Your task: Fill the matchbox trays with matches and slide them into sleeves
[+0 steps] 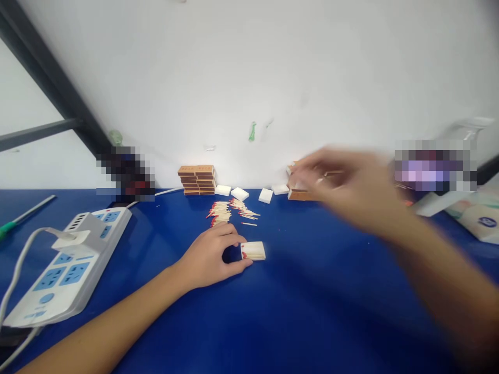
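Note:
My left hand [214,254] rests on the blue table, thumb and fingers closed on the left end of a small white matchbox tray [256,246]. A few red-tipped matches lie along the tray's near side. Just beyond this hand are loose matches in a heap [220,212] and a second spread [244,209], with a single match [249,224] apart from them. My right hand [335,179] is raised at the right, smeared by motion, fingers bent. It partly hides a stack of brown matchboxes [298,195] by the wall; whether it holds anything is unclear.
Stacked brown matchboxes [197,181] stand against the wall, with several white trays [239,194] to their right. A white power strip [74,270] with a plugged-in adapter and cables lies left, near a green-handled screwdriver [27,215]. A tissue pack [477,213] sits far right.

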A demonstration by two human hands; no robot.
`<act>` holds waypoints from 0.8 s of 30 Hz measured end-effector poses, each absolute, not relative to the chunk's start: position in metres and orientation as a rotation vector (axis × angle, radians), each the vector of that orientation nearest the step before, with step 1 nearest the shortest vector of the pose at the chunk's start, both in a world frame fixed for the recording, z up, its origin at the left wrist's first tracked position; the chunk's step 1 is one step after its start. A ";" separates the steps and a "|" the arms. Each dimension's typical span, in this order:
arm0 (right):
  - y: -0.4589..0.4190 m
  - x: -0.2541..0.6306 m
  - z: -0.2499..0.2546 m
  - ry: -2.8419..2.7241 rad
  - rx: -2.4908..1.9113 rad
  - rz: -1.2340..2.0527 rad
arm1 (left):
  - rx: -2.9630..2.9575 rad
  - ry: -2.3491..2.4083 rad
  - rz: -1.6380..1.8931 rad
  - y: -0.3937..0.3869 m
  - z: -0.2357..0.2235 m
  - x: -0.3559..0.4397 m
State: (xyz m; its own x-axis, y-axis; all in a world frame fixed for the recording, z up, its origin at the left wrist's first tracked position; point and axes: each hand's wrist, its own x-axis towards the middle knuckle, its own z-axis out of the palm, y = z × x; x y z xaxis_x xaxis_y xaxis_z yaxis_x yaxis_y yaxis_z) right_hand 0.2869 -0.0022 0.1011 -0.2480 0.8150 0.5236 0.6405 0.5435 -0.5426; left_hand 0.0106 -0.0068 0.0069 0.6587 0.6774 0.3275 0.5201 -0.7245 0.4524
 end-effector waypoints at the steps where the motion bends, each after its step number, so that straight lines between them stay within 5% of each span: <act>1: 0.003 0.279 0.086 -2.046 -1.196 0.315 | 2.569 0.955 0.696 -0.007 0.007 0.010; 8: 0.053 0.247 -0.006 -2.296 -1.231 0.299 | 2.593 0.989 0.701 -0.005 0.007 0.009; 24: 0.033 0.267 -0.001 -2.277 -1.325 0.207 | 2.509 1.122 0.767 0.007 0.002 0.003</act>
State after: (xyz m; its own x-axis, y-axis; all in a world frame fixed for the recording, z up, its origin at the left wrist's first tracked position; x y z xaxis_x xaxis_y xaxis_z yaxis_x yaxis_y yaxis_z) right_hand 0.2670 0.0331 -0.0009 -0.4056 0.8490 0.3386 0.7740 0.5161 -0.3669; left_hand 0.0030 0.0070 0.0024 0.5555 0.7538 0.3511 0.6008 -0.6557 0.4572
